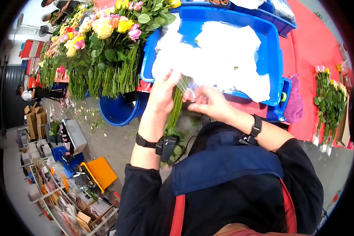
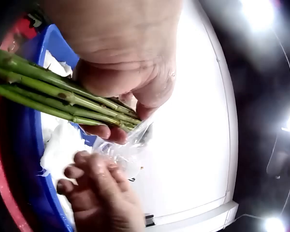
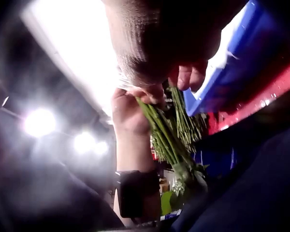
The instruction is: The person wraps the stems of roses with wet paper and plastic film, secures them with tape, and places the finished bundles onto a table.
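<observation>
My left hand (image 1: 164,92) grips a bunch of green stems (image 2: 63,94) close to their cut ends, the leafy part hanging down toward my body in the head view. Clear plastic (image 2: 128,150), thin and crinkled like a small bag, surrounds the stem ends at the left fingertips. My right hand (image 1: 212,103) pinches this plastic with curled fingers, just beside the left hand. Both hands are over the near edge of a blue tray (image 1: 280,59) holding white, wet-looking padding (image 1: 228,43). The flower heads of the held bunch are hidden.
Many rose bunches (image 1: 102,31) lie on the left of the red-covered table (image 1: 303,47), stems toward me. Below them stands a blue bucket (image 1: 118,112). More wrapped roses (image 1: 328,96) and a purple cloth (image 1: 294,102) lie at right. A crate (image 1: 279,17) stands behind the tray.
</observation>
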The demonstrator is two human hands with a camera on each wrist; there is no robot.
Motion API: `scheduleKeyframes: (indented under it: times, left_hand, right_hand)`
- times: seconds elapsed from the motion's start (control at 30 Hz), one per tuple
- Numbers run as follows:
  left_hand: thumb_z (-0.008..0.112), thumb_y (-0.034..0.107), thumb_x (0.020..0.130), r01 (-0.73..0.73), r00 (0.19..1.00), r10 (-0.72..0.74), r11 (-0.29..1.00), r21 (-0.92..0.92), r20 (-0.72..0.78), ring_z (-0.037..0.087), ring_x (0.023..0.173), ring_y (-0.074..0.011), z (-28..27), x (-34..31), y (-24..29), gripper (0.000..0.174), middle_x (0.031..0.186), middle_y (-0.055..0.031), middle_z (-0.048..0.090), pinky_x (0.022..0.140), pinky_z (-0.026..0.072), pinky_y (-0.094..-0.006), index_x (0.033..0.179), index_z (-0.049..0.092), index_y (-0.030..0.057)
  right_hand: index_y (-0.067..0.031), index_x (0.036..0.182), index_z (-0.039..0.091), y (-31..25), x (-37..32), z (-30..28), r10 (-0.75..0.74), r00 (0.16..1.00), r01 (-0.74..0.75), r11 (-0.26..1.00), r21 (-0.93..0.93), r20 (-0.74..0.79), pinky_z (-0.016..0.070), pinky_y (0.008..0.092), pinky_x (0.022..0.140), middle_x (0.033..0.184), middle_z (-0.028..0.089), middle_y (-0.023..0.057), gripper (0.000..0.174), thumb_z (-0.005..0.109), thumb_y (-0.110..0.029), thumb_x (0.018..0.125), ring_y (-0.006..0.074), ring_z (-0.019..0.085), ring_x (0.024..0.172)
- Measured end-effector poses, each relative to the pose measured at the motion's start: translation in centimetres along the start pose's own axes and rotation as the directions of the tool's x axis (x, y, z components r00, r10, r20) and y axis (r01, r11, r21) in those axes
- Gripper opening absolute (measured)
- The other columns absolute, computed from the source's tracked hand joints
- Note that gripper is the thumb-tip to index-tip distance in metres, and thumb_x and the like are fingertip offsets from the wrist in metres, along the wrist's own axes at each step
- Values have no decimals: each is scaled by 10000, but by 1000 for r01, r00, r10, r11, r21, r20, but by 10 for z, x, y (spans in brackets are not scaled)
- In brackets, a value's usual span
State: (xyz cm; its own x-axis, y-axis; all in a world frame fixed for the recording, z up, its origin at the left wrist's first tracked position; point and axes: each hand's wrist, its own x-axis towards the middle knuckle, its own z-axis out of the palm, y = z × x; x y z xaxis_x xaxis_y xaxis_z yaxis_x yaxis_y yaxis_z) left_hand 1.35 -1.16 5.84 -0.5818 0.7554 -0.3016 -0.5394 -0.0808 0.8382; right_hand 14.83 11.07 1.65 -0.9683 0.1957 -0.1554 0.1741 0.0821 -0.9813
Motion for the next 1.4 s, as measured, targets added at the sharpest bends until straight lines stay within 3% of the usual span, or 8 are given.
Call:
scheduleKeyframes:
  times: [0.1, 0.27, 0.4, 0.5, 0.7, 0.9, 1.17, 1.4]
  left_hand:
    - [509, 267, 973, 104, 994, -99, 986, -132, 45, 641, 655, -222, -4, 10, -1, 275, 907, -154, 642, 495, 526, -322, 1060, 530, 6]
    - [369, 250, 1018, 69, 995, -51, 976, 208, -91, 638, 869, -185, -6, -5, -19, 380, 1014, -149, 656, 779, 534, -323, 1113, 580, -51]
    - [589, 140, 932, -12, 1000, 6, 932, 363, 18, 619, 839, -137, -13, -23, -37, 216, 923, -71, 656, 772, 507, -272, 1072, 596, -25]
    - [645, 126, 900, -64, 995, 90, 884, 463, -36, 574, 656, -87, -9, -24, -42, 225, 824, -33, 633, 597, 488, -225, 1082, 600, 2]
    - [649, 155, 901, -13, 996, -28, 889, 457, 84, 528, 545, -62, 9, -17, -58, 229, 738, -14, 602, 446, 423, -204, 1058, 584, 1]
    - [613, 150, 877, 256, 913, -293, 953, 161, 284, 467, 486, -96, 40, -19, -50, 272, 710, -28, 525, 421, 367, -222, 1097, 493, 44]
    - [700, 278, 868, 4, 994, -74, 761, 648, 81, 424, 419, -50, 115, -23, -116, 254, 592, 27, 537, 379, 348, -212, 836, 609, 43]
    - [636, 276, 828, -213, 923, -235, 345, 914, 304, 661, 762, -307, 169, -37, -198, 286, 776, -199, 655, 700, 504, -392, 936, 649, 12]
  right_hand:
    - [40, 995, 624, 6, 7, 24, 43, 926, -27, 998, -49, 376, 495, 306, 684, 783, 652, 106, 392, 707, -309, 839, 150, 615, 752]
    - [22, 963, 654, 11, 8, 46, 78, 984, -108, 976, 187, 160, 476, 310, 684, 773, 643, 96, 355, 576, -323, 946, 130, 569, 732]
    - [29, 885, 669, 56, 15, 62, -310, 949, 312, 949, -37, 56, 487, 350, 663, 712, 636, 146, 340, 609, -304, 915, 204, 619, 690]
    - [17, 894, 687, -35, -17, 2, 167, 888, 85, 857, -509, 429, 502, 329, 701, 759, 675, 138, 339, 639, -318, 887, 187, 649, 743]
    - [29, 1059, 664, -28, -32, -8, 181, 922, -57, 938, 343, -342, 509, 289, 747, 932, 704, 114, 315, 641, -232, 884, 134, 656, 828]
    - [-35, 774, 658, 6, -65, -13, -279, 897, 30, 813, -582, -344, 514, 435, 692, 838, 642, 194, 146, 538, -106, 819, 364, 636, 792]
    - [1, 803, 629, 52, -133, -48, -181, 974, 107, 896, -432, -133, 507, 459, 683, 808, 644, 206, 175, 537, -148, 812, 381, 639, 763]
    - [-24, 847, 708, 121, -230, -218, 296, 727, -534, 811, -239, -620, 504, 371, 662, 714, 660, 146, 234, 728, -233, 745, 256, 659, 696]
